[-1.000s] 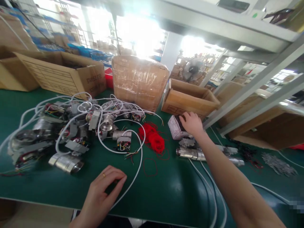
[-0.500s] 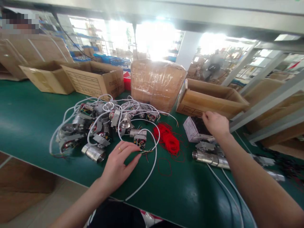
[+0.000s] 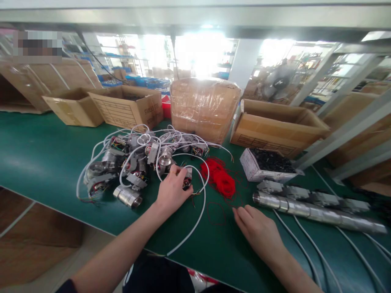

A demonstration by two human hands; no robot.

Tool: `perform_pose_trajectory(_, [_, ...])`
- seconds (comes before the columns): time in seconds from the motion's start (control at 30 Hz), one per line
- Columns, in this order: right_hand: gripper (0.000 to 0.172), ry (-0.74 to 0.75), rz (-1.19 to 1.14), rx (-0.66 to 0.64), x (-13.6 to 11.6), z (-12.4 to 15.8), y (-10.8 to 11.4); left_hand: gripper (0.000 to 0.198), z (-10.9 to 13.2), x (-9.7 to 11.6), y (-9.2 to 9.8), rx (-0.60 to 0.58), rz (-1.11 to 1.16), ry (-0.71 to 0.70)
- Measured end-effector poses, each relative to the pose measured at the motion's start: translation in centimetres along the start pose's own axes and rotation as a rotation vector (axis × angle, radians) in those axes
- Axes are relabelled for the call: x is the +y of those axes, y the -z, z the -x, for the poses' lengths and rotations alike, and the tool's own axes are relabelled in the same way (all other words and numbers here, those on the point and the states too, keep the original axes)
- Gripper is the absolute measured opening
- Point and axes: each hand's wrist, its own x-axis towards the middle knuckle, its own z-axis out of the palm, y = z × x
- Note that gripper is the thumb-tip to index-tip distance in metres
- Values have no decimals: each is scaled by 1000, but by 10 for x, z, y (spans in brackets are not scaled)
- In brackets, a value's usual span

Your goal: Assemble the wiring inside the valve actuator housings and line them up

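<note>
My left hand (image 3: 174, 189) is closed over a metal valve with a grey bracket (image 3: 188, 176) and exposed coloured wires, and covers most of it. A white cable (image 3: 200, 215) loops from beside this hand towards the table's front edge. My right hand (image 3: 258, 228) hovers low over the table with its fingertips pinched; what is between them, if anything, is too small to make out. Between the hands lies a tangled bundle of red thread-like wire (image 3: 224, 183). A white box of small black parts (image 3: 271, 162) stands beyond my right hand.
Many cabled valves (image 3: 128, 197) are heaped on the left of the green table (image 3: 39, 162). More valves (image 3: 317, 211) lie in a row at right, cables trailing forward. Cardboard boxes (image 3: 125, 108) line the back, and a slanted metal post (image 3: 348, 130) rises at right.
My right hand has come away from the box of black parts, towards me and left. My left hand has gone from the wire ends onto the valve. The camera view has shifted slightly.
</note>
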Motion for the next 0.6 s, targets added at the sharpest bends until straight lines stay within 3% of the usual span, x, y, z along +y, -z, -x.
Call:
perform_pose_trajectory(0.1, [36, -14, -19, -31, -2, 3, -10, 28, -8, -3, 11, 54, 91, 47])
perform_pose_trajectory(0.27, [27, -47, -85, -96, 0, -3, -10, 23, -5, -6, 50, 64, 294, 91])
perform_pose_trajectory(0.37, [20, -75, -159, -111, -1, -6, -7, 32, 12, -5, 75, 37, 434, 148])
perform_pose_trajectory(0.5, [16, -130, -280, -83, 8, -10, 4, 38, 44, -6, 101, -36, 866, 326])
perform_pose_trajectory(0.6, [22, -210, -358, -26, 8, -9, 23, 38, 70, -13, 110, 8, 866, 314])
